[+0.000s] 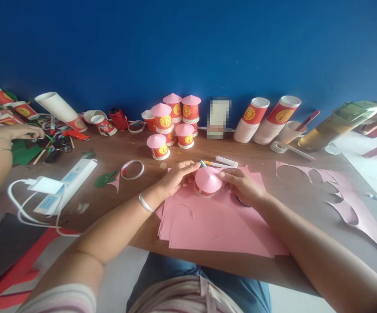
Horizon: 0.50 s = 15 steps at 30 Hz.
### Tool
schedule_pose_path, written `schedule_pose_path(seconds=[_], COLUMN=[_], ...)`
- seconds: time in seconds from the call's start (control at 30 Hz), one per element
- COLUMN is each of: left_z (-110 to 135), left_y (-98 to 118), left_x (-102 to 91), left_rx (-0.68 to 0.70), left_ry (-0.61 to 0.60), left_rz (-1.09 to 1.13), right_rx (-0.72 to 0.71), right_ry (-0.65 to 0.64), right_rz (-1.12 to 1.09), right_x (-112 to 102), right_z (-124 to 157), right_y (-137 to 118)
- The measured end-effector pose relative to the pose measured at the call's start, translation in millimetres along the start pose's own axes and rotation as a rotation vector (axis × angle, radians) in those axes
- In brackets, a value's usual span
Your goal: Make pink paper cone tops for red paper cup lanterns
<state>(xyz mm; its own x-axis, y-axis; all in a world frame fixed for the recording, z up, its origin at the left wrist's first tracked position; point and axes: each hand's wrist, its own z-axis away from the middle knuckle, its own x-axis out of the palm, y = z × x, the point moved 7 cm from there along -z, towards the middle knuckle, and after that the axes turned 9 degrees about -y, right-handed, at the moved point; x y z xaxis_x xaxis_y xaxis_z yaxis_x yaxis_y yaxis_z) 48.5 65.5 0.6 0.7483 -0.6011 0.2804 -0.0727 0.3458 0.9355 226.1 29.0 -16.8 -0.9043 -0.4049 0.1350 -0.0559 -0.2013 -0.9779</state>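
While the left hand [179, 179] curls at the near side of the work, I watch the right hand [240, 184] pinch the right edge of a pale pink, cone-shaped paper roof [210, 180] between thumb and finger. Below that roof I can make out the lower part of a short red paper cup with a white rim [204, 194], placed over a spread stack of flat pink paper sheets [208, 237] on the brown wooden table [136, 148]. The left fingers are bent narrowly beside the cone's left edge, close to a small light-blue stick-like thing [203, 164]; I cannot tell whether they hold it, the cup or the roof. Under the right palm I see a dark curved thing [244, 203], mostly hidden. Just beyond the cone lie a slim white-and-orange stick [219, 165] and a short white tube [226, 161]. Farther back, before the blue wall [188, 48], I count five pink-roofed red cups [158, 147], some raised on others. To their right, two tall leaning stacks of red-and-white paper cups [252, 117] stand near a clear bottle of amber liquid [325, 128]. Over on the left I have a white power strip [67, 184] and, past it, a co-worker's hand [28, 131] above a cluttered heap.
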Motion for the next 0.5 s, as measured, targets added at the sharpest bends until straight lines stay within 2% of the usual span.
schedule_pose_path(seconds=[0.23,0.5], left_z=[-1.2,1.6], left_y=[-1.0,-1.2], left_x=[5.1,-1.9], left_rx=[-0.018,-0.023], left_ry=[0.002,0.025], left_rz=[-0.019,-0.064], right_rx=[-0.003,-0.038], right_ry=[0.018,0.064], right_rz=[0.011,-0.008], right_x=[-0.3,-1.6], right_z=[-1.7,-1.0], right_y=[2.1,0.9])
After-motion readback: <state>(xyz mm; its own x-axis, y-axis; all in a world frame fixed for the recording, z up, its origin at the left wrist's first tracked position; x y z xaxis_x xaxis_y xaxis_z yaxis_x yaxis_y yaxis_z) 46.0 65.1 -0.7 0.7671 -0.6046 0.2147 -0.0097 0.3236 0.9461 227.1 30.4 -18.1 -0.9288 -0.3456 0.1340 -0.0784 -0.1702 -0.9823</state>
